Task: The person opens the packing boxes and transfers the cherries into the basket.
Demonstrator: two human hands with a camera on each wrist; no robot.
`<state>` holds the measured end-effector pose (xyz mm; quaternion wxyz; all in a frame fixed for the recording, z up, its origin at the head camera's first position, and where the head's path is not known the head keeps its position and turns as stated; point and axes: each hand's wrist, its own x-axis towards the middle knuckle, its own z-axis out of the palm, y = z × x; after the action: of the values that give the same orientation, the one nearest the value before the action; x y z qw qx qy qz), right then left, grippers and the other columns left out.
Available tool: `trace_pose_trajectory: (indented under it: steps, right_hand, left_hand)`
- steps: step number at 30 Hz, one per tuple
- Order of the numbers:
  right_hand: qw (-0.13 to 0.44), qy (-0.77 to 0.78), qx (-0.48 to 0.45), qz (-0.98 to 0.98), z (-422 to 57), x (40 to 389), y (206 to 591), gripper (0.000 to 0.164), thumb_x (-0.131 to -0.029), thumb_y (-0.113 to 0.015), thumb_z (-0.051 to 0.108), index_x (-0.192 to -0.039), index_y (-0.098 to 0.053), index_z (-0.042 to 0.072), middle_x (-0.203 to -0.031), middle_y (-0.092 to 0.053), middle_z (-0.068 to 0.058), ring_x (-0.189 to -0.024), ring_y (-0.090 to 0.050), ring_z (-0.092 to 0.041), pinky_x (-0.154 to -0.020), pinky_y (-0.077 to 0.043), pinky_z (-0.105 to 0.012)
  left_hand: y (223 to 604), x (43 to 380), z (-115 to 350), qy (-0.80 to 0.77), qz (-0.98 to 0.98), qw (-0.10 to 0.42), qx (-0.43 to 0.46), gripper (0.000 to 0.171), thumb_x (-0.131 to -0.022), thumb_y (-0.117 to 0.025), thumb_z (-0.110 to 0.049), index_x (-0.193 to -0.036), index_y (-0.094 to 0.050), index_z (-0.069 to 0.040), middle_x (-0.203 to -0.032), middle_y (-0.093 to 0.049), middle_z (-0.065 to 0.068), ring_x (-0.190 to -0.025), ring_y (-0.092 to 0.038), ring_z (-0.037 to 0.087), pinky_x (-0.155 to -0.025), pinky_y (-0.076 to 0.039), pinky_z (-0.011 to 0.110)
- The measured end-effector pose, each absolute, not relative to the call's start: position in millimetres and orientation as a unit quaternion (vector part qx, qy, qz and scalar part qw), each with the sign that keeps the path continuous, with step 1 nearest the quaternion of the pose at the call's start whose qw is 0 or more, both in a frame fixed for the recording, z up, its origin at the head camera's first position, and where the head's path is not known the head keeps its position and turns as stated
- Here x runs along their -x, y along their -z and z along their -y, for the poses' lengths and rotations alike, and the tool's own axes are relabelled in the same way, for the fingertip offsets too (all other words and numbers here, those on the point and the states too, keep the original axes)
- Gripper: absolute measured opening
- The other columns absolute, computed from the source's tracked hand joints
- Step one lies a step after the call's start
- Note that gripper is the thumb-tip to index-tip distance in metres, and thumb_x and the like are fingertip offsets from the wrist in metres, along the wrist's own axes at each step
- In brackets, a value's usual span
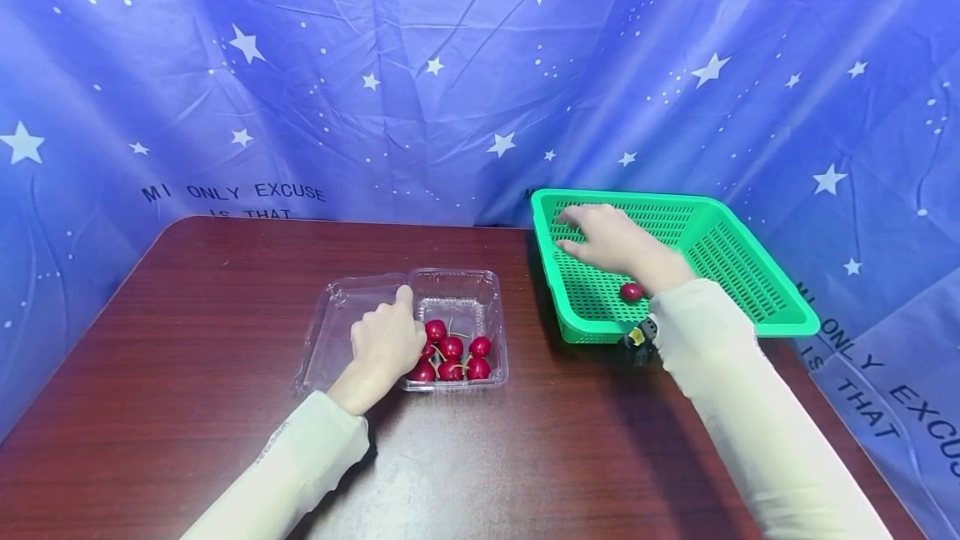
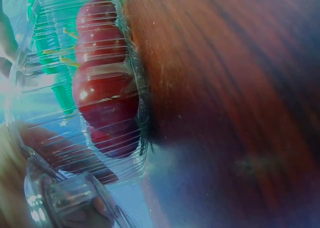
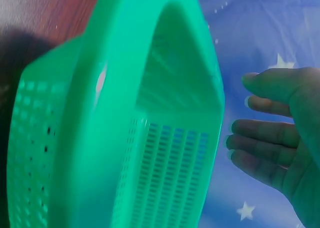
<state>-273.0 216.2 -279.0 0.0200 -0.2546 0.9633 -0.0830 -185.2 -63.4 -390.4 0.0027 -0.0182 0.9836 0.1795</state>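
Note:
A clear plastic clamshell box [image 1: 459, 290] lies open on the dark wooden table, with several red cherries [image 1: 453, 352] in its right half. My left hand [image 1: 386, 340] grips the box at its middle ridge, fingers curled and thumb up. In the left wrist view the cherries [image 2: 105, 92] press against the ribbed clear wall, and fingers [image 2: 50, 148] show through the plastic. My right hand [image 1: 600, 238] hovers over the green slotted basket [image 1: 735, 261], fingers spread and holding nothing [image 3: 270, 143]. One cherry [image 1: 632, 292] lies on the basket floor by my right wrist.
The wooden table [image 1: 187, 340] stretches bare to the left and front. A blue star-printed cloth [image 1: 375, 65] hangs behind and around it. The basket [image 3: 125, 112] stands at the table's back right, near the edge. A small black and yellow device [image 1: 637, 340] sits on my right wrist.

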Motion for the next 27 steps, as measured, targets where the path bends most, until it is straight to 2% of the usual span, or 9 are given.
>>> trace_pose_trajectory:
  steps: [14,27]
  right_hand:
    - [0.026,0.047,0.289,-0.956,-171.3,261.9,281.0,0.041,-0.092,-0.062,0.026,-0.125,-0.059,0.000,-0.125,-0.064,-0.021,-0.112,-0.058,-0.034,-0.098,-0.047,-0.052]
    - [0.020,0.030,0.344,-0.938,-139.3,250.7,296.2,0.042,-0.090,-0.064,0.029,-0.123,-0.061,0.002,-0.116,-0.068,-0.019,-0.104,-0.064,-0.031,-0.092,-0.052,-0.050]
  left_hand:
    - [391.8,185.7,63.9,-0.177,-0.984,-0.006,0.015,0.025,-0.088,-0.055,-0.023,-0.104,-0.048,-0.005,-0.076,-0.068,0.022,-0.069,-0.065,0.042,-0.053,-0.051,0.052]
    - [392.6,186.2,63.5,-0.178,-0.984,-0.002,0.016,0.026,-0.088,-0.056,-0.023,-0.105,-0.047,-0.005,-0.077,-0.068,0.023,-0.069,-0.065,0.042,-0.054,-0.051,0.053]
